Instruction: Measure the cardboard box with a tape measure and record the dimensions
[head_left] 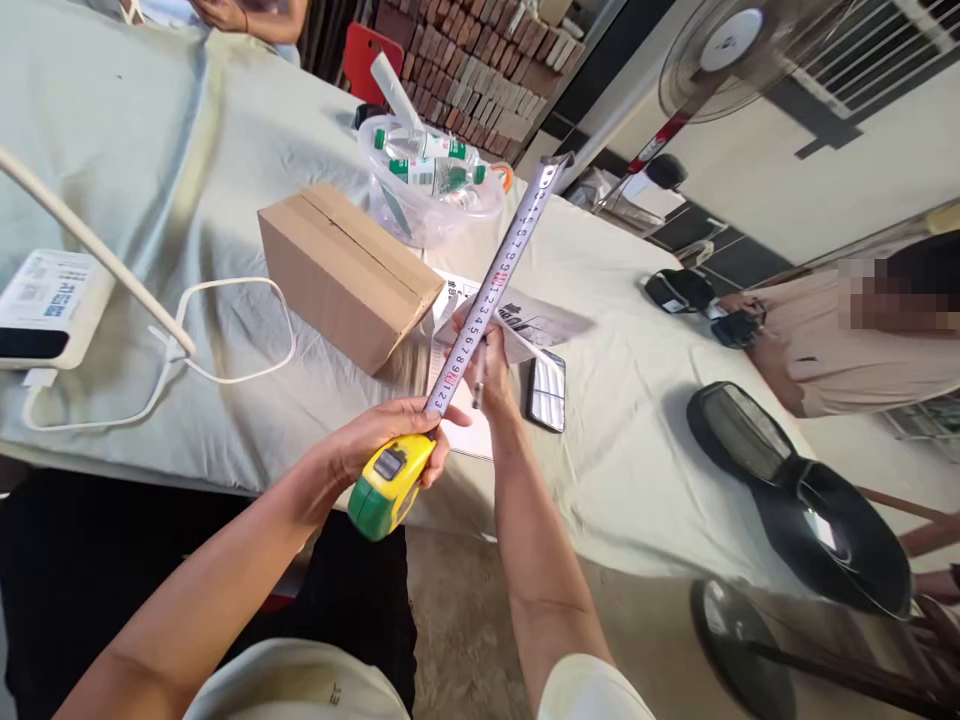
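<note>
Plainly, hands (386, 428) (496, 385) hold a pen (478, 378) and yellow-and-green tape measure (390, 485), blade (491, 292) extended.

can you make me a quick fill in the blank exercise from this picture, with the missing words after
1. The left hand holds a tape measure whose case is green and ____.
2. In the picture, the phone lies to the ____ of the cardboard box.
3. The bottles in the plastic tub have ____ caps.
4. The chair beyond the table is ____.

Missing words: yellow; right; green; red.
</note>
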